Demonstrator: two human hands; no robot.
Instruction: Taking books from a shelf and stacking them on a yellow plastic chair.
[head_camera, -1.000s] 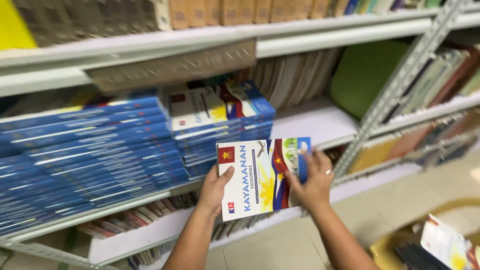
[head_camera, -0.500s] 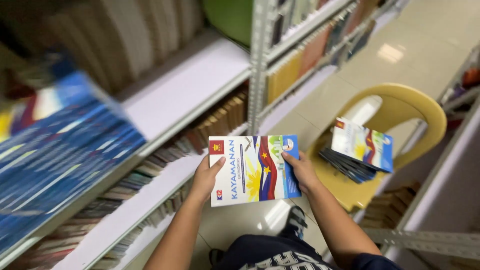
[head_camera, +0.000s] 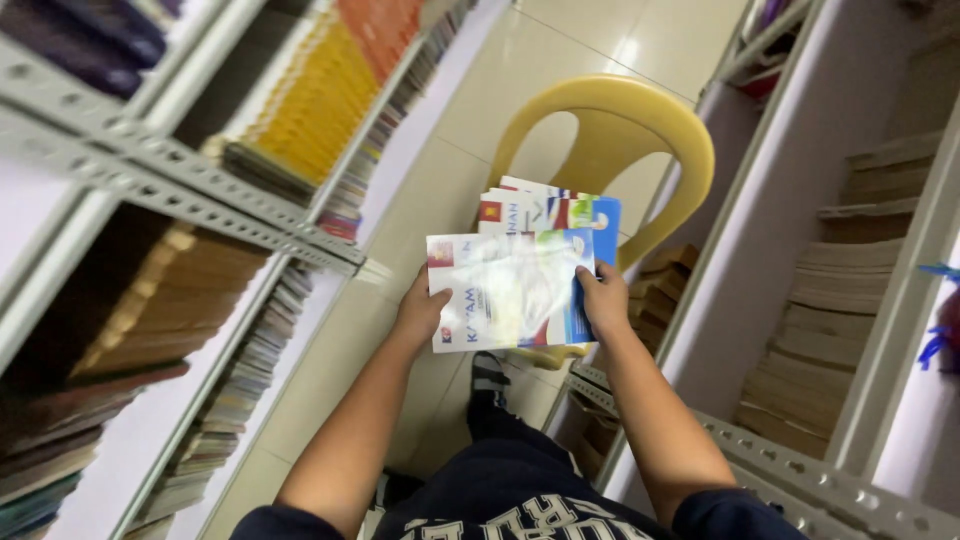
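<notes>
L hand (head_camera: 422, 312): gripping glossy white-blue paperback book (head_camera: 505, 292) by left edge
R hand (head_camera: 603, 300): clasping right edge (over stack of similar books (head_camera: 560, 212) on yellow plastic chair (head_camera: 640, 130))

Bright overhead light; glare on book cover (head_camera: 510, 290); edges motion-blurred.

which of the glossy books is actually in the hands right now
The nearer book, gripped at its edges by the left hand and right hand; the others lie stacked on the yellow chair.

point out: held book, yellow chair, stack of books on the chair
held book (head_camera: 510, 290), head view, middle of the glossy cover
yellow chair (head_camera: 610, 110), head view, top of the backrest
stack of books (head_camera: 560, 212), head view, top cover
</notes>
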